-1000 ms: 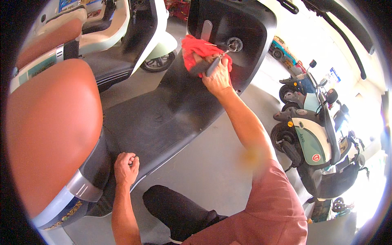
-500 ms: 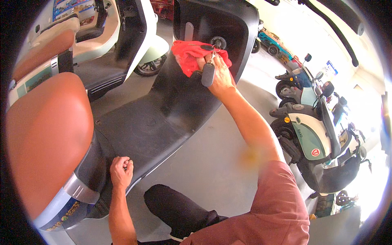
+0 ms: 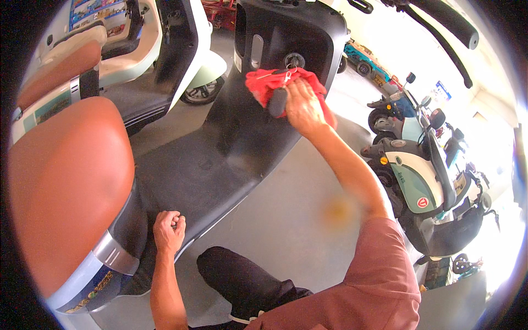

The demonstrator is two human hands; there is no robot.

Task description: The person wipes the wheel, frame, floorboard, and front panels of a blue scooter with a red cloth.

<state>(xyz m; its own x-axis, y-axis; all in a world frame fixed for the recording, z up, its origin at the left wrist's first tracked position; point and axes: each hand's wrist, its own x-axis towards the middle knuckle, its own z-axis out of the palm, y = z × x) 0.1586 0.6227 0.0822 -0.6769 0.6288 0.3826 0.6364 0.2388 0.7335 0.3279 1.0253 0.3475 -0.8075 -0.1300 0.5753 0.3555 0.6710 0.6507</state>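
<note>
My right hand (image 3: 304,107) presses a crumpled red cloth (image 3: 263,81) to the black inner front panel (image 3: 257,102) of a scooter, just below the round key lock (image 3: 295,60). A dark key fob (image 3: 278,102) hangs from a ring at the lock, in front of the cloth and beside my fingers. My left hand (image 3: 169,231) is curled into a loose fist by the near edge of the black footboard (image 3: 203,170), close to the brown seat (image 3: 77,181). Nothing shows in that fist. Whether it touches the footboard, I cannot tell.
Another cream scooter with a brown seat (image 3: 69,60) stands beyond at the left. Several parked scooters line the right side, one of them green and cream (image 3: 410,179). A black handlebar grip (image 3: 448,22) juts in at the top right. Grey floor (image 3: 264,225) lies below.
My right hand has slid the red cloth rightward across the panel, and the key fob has swung and now looks blurred. My left fist stays closed, with only a slight shift in the picture.
</note>
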